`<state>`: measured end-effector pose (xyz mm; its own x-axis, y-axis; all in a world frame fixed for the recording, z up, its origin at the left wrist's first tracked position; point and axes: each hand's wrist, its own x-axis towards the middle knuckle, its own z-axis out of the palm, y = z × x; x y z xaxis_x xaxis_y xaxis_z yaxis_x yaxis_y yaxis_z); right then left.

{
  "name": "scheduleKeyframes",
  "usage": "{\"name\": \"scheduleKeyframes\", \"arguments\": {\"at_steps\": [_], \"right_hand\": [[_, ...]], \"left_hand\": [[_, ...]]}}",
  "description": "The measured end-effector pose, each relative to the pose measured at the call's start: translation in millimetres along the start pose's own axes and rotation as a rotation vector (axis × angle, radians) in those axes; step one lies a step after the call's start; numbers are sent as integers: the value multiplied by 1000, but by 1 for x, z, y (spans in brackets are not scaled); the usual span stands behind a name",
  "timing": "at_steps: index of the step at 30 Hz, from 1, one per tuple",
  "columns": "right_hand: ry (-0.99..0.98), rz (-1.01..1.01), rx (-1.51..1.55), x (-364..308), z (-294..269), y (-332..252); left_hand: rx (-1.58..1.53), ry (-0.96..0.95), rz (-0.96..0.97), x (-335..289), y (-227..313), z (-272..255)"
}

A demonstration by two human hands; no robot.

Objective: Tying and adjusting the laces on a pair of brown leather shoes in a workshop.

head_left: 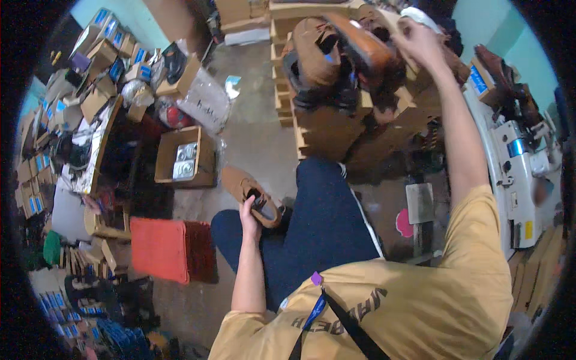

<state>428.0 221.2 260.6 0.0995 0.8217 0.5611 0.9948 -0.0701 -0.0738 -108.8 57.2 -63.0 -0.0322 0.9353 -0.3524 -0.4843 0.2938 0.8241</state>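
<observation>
A tan suede shoe (236,181) is held over my lap, its opening turned up. My left hand (249,217) is closed on it, with the thumb at the opening. At the far right my right hand (420,43) reaches over a group of shoes, its fingers curled. What they hold, if anything, is hard to make out. Just beyond them lies a crumpled white cloth or bag (421,17). Below and left of that hand, a brown suede shoe (316,53) and an orange-brown leather shoe (363,47) rest on the pile, with dark shoes (324,99) under them.
Wooden shelving (282,90) stands under the shoe pile. An open cardboard box (162,159) with metallic tins sits on the floor, near a red padded stool (159,249). Boxes and wrappings crowd a table (102,147) at left. A white sewing machine (516,180) stands at right.
</observation>
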Motion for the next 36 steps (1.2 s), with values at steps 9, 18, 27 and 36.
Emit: {"name": "scheduleKeyframes", "arguments": {"at_steps": [9, 18, 27, 36], "right_hand": [[-279, -63, 826, -239, -23, -185], [-1013, 308, 875, -342, 4, -164], [-623, 171, 657, -348, 14, -163], [-489, -30, 618, -337, 6, -161]], "left_hand": [[50, -202, 6, -46, 17, 77], [1169, -545, -39, -92, 26, 139], [1093, -389, 422, -94, 12, 150], [427, -549, -126, -84, 17, 135]]}}
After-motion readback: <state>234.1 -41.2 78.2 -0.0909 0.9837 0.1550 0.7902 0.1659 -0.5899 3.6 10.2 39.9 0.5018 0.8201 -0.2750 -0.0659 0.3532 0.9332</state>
